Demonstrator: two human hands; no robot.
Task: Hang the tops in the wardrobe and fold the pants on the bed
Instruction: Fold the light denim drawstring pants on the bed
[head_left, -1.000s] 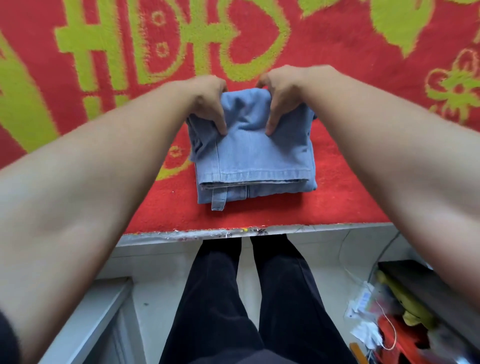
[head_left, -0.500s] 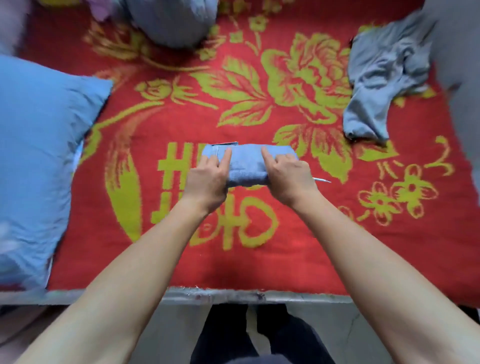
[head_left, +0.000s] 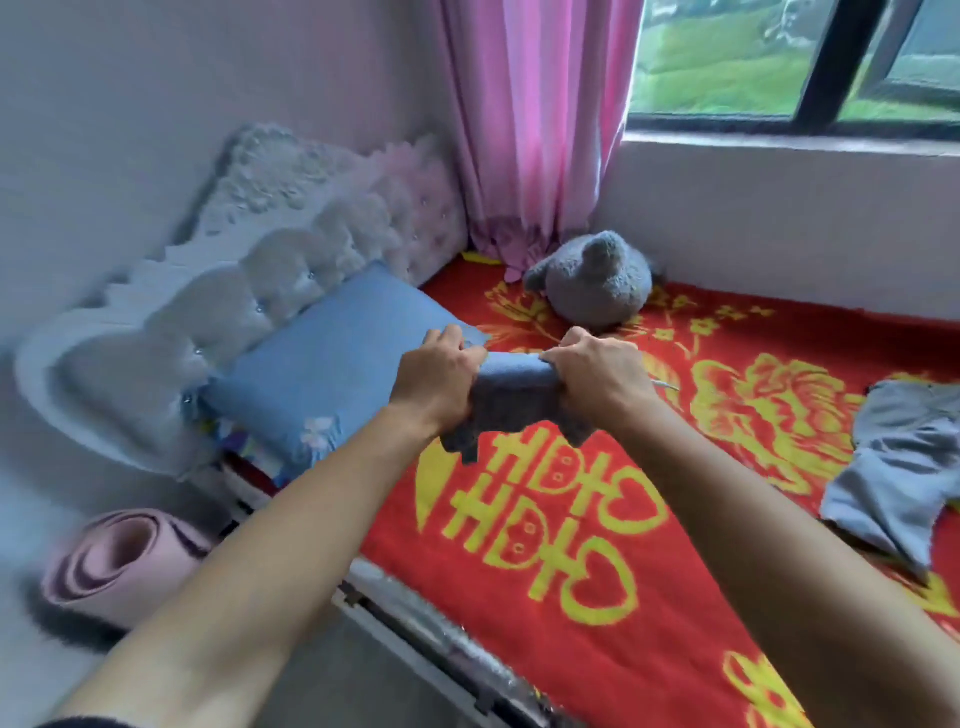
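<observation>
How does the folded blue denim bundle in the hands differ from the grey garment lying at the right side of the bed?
The folded blue denim bundle is compact and held above the red and yellow blanket by the left hand and right hand; the grey garment lies loose and crumpled on that blanket, untouched. The bundle looks like thick denim, the garment thinner, paler cloth. Both are clothing over the bed.

pink curtain (head_left: 535, 119); window (head_left: 789, 57); tufted headboard (head_left: 249, 275)

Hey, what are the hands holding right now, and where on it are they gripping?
Both hands hold the folded blue jeans lifted above the bed: the left hand grips the bundle's left end, the right hand its right end.
</observation>
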